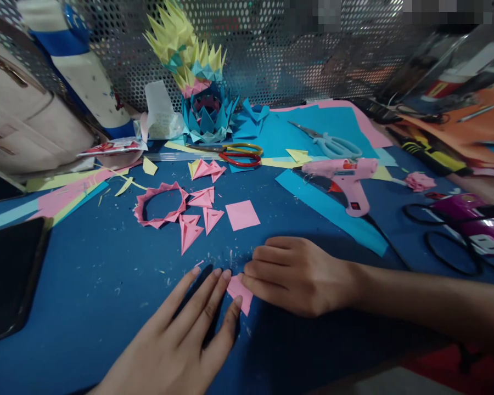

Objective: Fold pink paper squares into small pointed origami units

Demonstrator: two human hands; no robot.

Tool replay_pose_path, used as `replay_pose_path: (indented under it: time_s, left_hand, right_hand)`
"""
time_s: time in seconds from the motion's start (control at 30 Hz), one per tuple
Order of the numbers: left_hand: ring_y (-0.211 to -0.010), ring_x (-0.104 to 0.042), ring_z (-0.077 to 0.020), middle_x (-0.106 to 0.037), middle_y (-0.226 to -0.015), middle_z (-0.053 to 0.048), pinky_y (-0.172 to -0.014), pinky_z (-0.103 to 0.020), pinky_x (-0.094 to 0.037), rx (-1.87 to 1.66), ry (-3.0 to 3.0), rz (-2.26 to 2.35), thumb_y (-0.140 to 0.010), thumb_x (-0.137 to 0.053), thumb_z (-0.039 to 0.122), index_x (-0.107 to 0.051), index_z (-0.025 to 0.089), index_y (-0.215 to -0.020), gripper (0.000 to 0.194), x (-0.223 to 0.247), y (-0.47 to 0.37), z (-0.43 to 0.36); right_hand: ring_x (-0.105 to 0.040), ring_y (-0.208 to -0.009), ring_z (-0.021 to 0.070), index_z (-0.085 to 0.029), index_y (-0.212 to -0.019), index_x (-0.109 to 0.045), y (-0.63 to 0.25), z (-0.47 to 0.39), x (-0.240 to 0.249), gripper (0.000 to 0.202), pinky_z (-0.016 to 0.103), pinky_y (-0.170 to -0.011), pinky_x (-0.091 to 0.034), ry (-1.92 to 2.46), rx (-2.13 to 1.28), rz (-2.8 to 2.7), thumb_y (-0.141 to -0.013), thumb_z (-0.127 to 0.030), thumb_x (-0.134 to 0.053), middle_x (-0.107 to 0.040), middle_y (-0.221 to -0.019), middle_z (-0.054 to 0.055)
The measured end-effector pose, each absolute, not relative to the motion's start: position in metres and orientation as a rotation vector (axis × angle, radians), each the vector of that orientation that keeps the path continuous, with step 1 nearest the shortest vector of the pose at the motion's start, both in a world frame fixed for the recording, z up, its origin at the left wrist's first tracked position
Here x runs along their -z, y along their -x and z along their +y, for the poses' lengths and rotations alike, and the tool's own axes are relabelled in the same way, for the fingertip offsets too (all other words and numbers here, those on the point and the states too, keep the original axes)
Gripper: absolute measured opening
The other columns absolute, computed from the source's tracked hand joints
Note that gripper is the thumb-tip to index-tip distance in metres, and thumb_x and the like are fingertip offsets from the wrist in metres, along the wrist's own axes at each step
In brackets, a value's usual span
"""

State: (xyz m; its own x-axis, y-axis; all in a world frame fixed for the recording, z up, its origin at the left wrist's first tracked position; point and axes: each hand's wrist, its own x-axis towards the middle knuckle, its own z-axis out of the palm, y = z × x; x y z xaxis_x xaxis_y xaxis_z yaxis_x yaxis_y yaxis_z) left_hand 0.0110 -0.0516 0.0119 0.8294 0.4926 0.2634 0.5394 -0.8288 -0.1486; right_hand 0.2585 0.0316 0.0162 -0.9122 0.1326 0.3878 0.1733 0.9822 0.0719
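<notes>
A small folded piece of pink paper lies on the blue tabletop between my hands. My left hand is spread flat, its index finger and thumb resting on the paper's left side. Curled fingers of my right hand press on the paper's upper right edge; whether they pinch it is hidden. Just beyond lies a flat pink paper square. Left of that square are several folded pink triangles and a ring of joined pink folded pieces.
A pink glue gun lies at the right, its cord trailing. Behind are red-and-yellow scissors, light-blue scissors and a folded-paper model against a perforated metal panel. A black phone lies at the left, a purple power strip at the right.
</notes>
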Motion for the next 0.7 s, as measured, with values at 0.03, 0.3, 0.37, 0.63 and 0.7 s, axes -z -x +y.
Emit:
replay_pose_path:
  time_s: [0.03, 0.3, 0.37, 0.63, 0.7]
  left_hand:
    - [-0.127, -0.057, -0.0317, -0.065, -0.130, -0.018, -0.121, -0.052, -0.011, 0.314, 2.799, -0.798, -0.099, -0.042, 0.024, -0.059, 0.010, -0.127, 0.036, -0.012, -0.011, -0.051]
    - [-0.126, -0.058, -0.0313, -0.065, -0.130, -0.018, -0.121, -0.051, -0.009, 0.284, 2.819, -0.777, -0.101, -0.040, 0.024, -0.059, 0.011, -0.127, 0.036, -0.013, -0.009, -0.051]
    - [-0.127, -0.058, -0.0313, -0.065, -0.131, -0.018, -0.121, -0.052, -0.009, 0.284, 2.813, -0.769, -0.102, -0.039, 0.024, -0.059, 0.011, -0.127, 0.035, -0.012, -0.009, -0.051]
    - [-0.129, -0.055, -0.0315, -0.062, -0.135, -0.018, -0.121, -0.053, -0.009, 0.264, 2.822, -0.738, -0.101, -0.043, 0.025, -0.060, 0.010, -0.129, 0.035, -0.011, -0.008, -0.048]
    - [-0.131, -0.053, -0.0307, -0.060, -0.138, -0.017, -0.121, -0.053, -0.007, 0.259, 2.838, -0.727, -0.102, -0.042, 0.025, -0.059, 0.010, -0.131, 0.036, -0.011, -0.009, -0.047]
  right_hand:
    - [-0.056, -0.078, 0.0159, -0.012, -0.097, -0.066, -0.259, 0.032, -0.016, 0.027, 0.030, -0.065, -0.045, 0.222, 0.145, -2.743, -0.103, -0.014, -0.039, -0.067, -0.084, 0.005]
    - [-0.055, -0.079, 0.0162, -0.013, -0.096, -0.066, -0.259, 0.032, -0.018, 0.028, 0.031, -0.063, -0.043, 0.214, 0.130, -2.762, -0.103, -0.014, -0.039, -0.067, -0.086, 0.005]
    - [-0.054, -0.078, 0.0159, -0.013, -0.096, -0.066, -0.259, 0.033, -0.018, 0.029, 0.031, -0.064, -0.043, 0.231, 0.104, -2.768, -0.104, -0.014, -0.037, -0.067, -0.086, 0.005]
    - [-0.054, -0.086, 0.0156, -0.019, -0.092, -0.062, -0.263, 0.041, -0.016, 0.025, 0.032, -0.081, -0.046, 0.258, -0.116, -2.795, -0.104, -0.028, -0.042, -0.066, -0.096, 0.003]
    - [-0.054, -0.086, 0.0152, -0.019, -0.094, -0.064, -0.265, 0.044, -0.017, 0.024, 0.031, -0.082, -0.045, 0.277, -0.242, -2.787, -0.104, -0.028, -0.044, -0.067, -0.099, 0.004]
